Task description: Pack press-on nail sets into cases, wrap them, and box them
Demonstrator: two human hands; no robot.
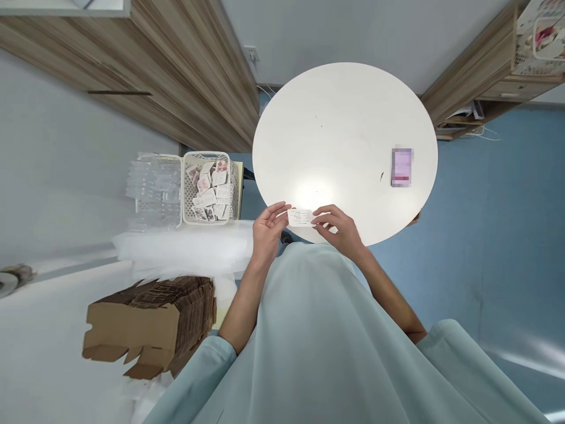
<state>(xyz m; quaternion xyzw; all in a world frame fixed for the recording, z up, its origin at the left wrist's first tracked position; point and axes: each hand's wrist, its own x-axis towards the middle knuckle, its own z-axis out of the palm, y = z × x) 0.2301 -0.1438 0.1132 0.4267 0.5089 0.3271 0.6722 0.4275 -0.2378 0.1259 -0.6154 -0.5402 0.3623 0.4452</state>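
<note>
Between my two hands, over the near edge of the white round table [344,118], is a small white card [300,218] with rounded corners and lines of dark print. My left hand [268,229] pinches its left end between thumb and fingers. On the opposite end, my right hand [338,229] grips the card with its fingertips. The print is too small to read. Similar cards [207,188] lie heaped in a white perforated basket [188,203] to the left of the table.
A blurred purple rectangular item [401,168] lies on the table's right side. Clear plastic packaging [154,188] is stacked left of the basket. White wrap [189,250] and flattened cardboard boxes [145,324] sit at the lower left. Wooden cabinets [176,70] flank the table.
</note>
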